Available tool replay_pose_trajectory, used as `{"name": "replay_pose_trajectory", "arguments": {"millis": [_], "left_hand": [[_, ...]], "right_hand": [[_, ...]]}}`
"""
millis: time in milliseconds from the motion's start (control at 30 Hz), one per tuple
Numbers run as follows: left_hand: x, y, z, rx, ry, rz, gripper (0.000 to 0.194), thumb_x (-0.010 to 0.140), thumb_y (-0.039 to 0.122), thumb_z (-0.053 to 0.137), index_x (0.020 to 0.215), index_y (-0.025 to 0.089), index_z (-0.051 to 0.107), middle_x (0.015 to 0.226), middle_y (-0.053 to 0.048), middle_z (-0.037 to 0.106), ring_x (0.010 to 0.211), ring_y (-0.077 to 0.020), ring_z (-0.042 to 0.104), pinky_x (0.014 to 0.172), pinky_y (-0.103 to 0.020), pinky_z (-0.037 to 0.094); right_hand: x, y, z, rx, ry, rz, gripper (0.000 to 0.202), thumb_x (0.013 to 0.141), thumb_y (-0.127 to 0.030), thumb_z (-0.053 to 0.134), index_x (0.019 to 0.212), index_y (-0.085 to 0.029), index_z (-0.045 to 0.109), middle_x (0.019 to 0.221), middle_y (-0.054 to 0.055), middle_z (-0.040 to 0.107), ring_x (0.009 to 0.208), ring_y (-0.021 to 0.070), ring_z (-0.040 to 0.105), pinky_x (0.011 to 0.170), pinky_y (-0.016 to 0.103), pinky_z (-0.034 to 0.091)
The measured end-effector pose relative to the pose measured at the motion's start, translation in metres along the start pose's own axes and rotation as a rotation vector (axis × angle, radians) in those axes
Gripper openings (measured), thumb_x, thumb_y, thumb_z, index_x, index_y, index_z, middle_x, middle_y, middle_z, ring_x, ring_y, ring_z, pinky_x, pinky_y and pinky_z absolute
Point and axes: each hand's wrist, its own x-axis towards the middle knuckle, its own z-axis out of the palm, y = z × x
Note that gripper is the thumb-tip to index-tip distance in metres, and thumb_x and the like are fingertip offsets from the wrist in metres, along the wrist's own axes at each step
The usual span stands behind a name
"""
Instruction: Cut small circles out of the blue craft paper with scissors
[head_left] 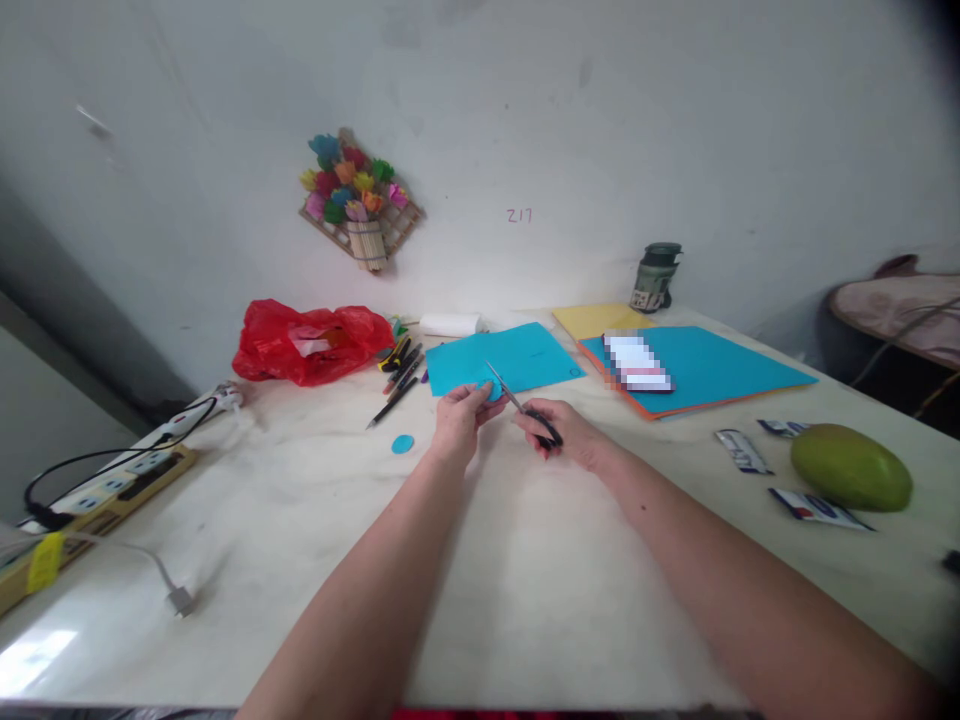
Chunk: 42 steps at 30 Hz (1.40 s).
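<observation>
Between the thumb and fingers of my left hand (459, 418) is a small piece of blue paper (493, 390). My right hand (562, 430) grips black-handled scissors (512, 397), their blades pointing up and left beside that piece. Whether the blades touch the paper I cannot tell. Just beyond both hands lies a blue paper sheet (502, 352), with a small circle drawn near its right corner. A cut blue paper disc (403, 444) rests on the table, left of my left hand.
Pens (394, 400) and a red plastic bag (311, 342) lie back left. A phone (637, 362) sits on stacked coloured paper (720, 365). At right are a green mango (851, 467) and small packets (742, 452). A power strip (127, 488) runs along the left edge.
</observation>
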Motion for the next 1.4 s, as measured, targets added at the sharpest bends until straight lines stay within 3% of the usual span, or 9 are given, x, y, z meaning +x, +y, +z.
{"name": "replay_pose_trajectory", "arguments": {"millis": [1133,1400], "left_hand": [[0.0,-0.0001,-0.0004,0.014,-0.007,-0.009,0.029,0.052,0.024,0.079,0.062,0.012,0.054,0.063,-0.004,0.063,0.067,-0.0194,0.066,0.073,-0.033,0.051],[0.0007,-0.0007,-0.0024,-0.004,0.003,-0.012,0.03,0.053,0.023,0.079,0.064,0.012,0.054,0.062,-0.004,0.063,0.068,-0.0207,0.067,0.073,-0.033,0.052]], "right_hand": [[0.005,0.0049,0.0006,0.058,0.025,-0.015,0.022,0.066,-0.037,0.063,0.074,-0.018,0.056,0.046,-0.006,0.047,0.038,0.0062,0.04,0.035,0.017,0.031],[0.0048,0.0047,0.0,0.084,0.023,-0.003,0.026,0.066,-0.042,0.06,0.074,-0.017,0.056,0.045,-0.005,0.046,0.037,0.0064,0.039,0.035,0.018,0.032]]}}
